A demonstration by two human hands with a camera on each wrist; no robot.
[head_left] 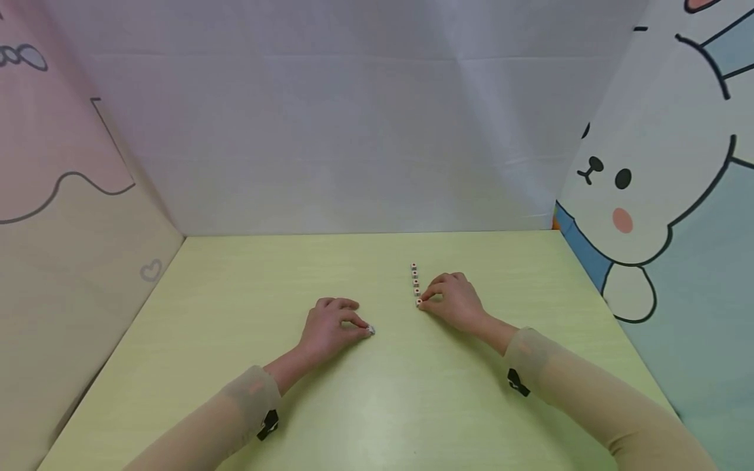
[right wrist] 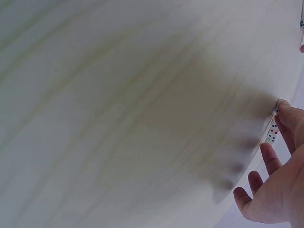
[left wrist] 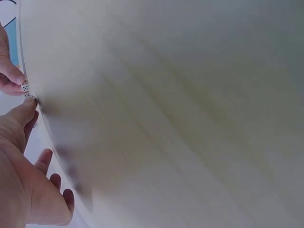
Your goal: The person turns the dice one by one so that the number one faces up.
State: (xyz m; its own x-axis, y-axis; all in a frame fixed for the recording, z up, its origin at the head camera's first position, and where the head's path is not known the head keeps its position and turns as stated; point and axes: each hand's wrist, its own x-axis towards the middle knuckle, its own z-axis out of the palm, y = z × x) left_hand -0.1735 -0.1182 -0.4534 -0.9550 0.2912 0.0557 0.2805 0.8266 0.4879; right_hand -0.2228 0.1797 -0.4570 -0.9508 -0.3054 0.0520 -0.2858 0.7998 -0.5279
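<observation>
A line of several small white dice (head_left: 415, 283) runs away from me on the table. My right hand (head_left: 456, 302) pinches the nearest die (head_left: 419, 303) of that line between thumb and fingers. Seen from the right wrist, this die (right wrist: 278, 107) is partly covered by the thumb, and other dice (right wrist: 272, 134) show beyond it. Left of the line and nearer to me, my left hand (head_left: 334, 329) pinches another die (head_left: 371, 330) at its fingertips. The left wrist view shows the left hand (left wrist: 33, 180) covering most of its die.
The pale yellow table (head_left: 283, 268) meets a plain whitish backdrop (head_left: 353, 144) at the rear. A pink and cream panel (head_left: 71, 281) stands at the left. On the right rises a panel (head_left: 701, 294) with a cartoon animal.
</observation>
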